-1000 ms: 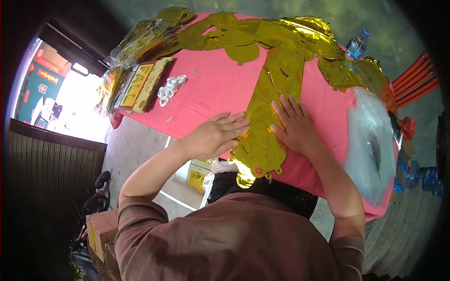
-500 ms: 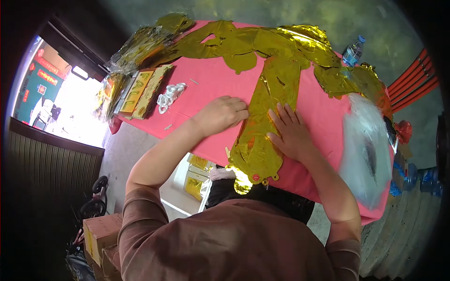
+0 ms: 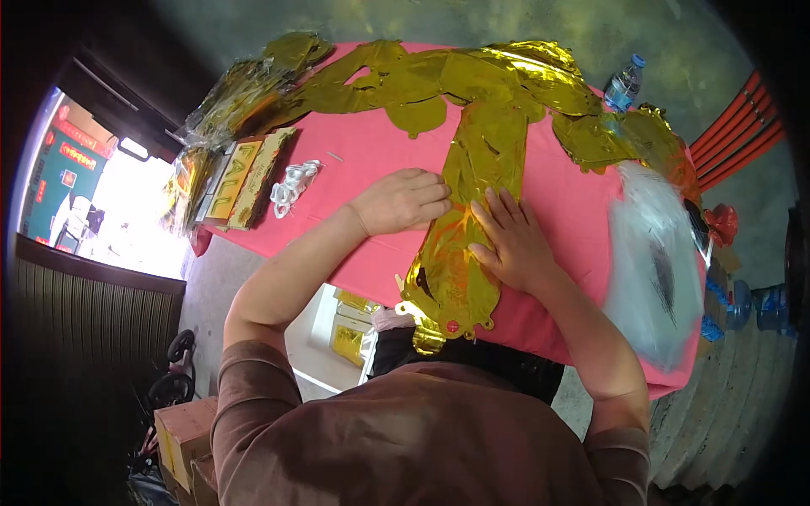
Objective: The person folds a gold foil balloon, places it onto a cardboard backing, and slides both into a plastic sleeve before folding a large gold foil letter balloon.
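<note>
A long, flat gold foil balloon (image 3: 485, 160) lies down the middle of the pink-covered table, its lower end hanging over the near edge. My left hand (image 3: 403, 201) is closed at the balloon's left edge, fingers curled against the foil; the thumb is hidden. Creases run across the foil beside those fingertips. On the balloon's right side my right hand (image 3: 516, 249) lies flat with its fingers spread, holding nothing. More flat gold foil pieces (image 3: 413, 76) spread along the far side of the table.
Left on the pink cloth (image 3: 363, 143) are a bundle of white cord (image 3: 294, 187) and flat printed packs (image 3: 240, 181). Clear plastic bags (image 3: 654, 270) lie at the right, a water bottle (image 3: 624, 83) at the far right. Cardboard boxes (image 3: 187, 426) stand on the floor.
The view has shifted a little. The foil between my hands shows more creases, and its lower end hangs differently. My left fingers reach slightly further onto the foil's edge; my right hand stays flat.
</note>
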Demonstrator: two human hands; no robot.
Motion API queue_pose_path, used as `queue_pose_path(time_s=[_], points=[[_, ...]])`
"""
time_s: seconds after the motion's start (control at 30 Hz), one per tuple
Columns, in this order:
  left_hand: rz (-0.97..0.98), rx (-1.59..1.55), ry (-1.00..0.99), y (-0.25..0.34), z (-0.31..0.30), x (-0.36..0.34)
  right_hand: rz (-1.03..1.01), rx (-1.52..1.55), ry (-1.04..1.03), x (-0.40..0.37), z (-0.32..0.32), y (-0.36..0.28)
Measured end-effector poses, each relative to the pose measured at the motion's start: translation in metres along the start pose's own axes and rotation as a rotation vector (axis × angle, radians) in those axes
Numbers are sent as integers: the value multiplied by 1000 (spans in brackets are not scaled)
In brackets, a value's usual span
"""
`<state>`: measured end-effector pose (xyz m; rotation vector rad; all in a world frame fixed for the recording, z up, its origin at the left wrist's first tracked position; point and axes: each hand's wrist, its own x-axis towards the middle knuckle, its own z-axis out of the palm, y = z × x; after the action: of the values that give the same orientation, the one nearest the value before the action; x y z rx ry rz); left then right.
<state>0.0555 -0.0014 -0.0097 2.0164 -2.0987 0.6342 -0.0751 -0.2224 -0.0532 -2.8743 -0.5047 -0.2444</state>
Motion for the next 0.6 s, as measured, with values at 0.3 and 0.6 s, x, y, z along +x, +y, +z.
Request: queue_pose_path(time_s=[0.3, 0.6], points=[[-100, -115, -46, 9, 15, -12, 2, -2, 12, 0, 2, 0], [-263, -256, -18, 12, 15, -11, 64, 457, 167, -1, -1, 34]])
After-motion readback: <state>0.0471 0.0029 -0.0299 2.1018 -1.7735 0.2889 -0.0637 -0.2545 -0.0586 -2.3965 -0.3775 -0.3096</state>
